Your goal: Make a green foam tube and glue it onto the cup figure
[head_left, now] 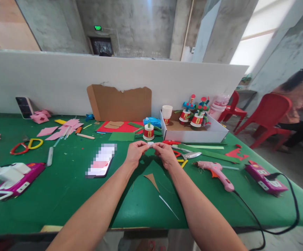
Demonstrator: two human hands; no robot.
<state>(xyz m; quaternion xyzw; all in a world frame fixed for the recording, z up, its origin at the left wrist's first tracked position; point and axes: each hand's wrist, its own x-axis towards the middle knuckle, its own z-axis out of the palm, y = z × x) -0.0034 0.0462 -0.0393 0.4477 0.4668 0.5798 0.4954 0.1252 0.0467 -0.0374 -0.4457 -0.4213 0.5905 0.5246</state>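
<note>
Between the fingertips of my left hand (136, 153) and my right hand (165, 153) is a small white piece (150, 143), possibly paper. Both hands pinch it, one at each end, above the green table. Just behind it stands an upside-down paper cup (148, 132) with a red band and green folded-paper strips at its sides and top. Scissors (190, 155) lie close to my right hand, partly covered by it. To the left of my left hand, a phone (103, 160) rests face up with its screen lit.
A white box (193, 136) at the back right holds paper-cup figures. A pink glue gun (216, 172) and purple power strips (266, 179) with cords lie on the table. Brown cardboard (121, 104) leans against the white partition (62, 80). A person (297, 97) sits at the right.
</note>
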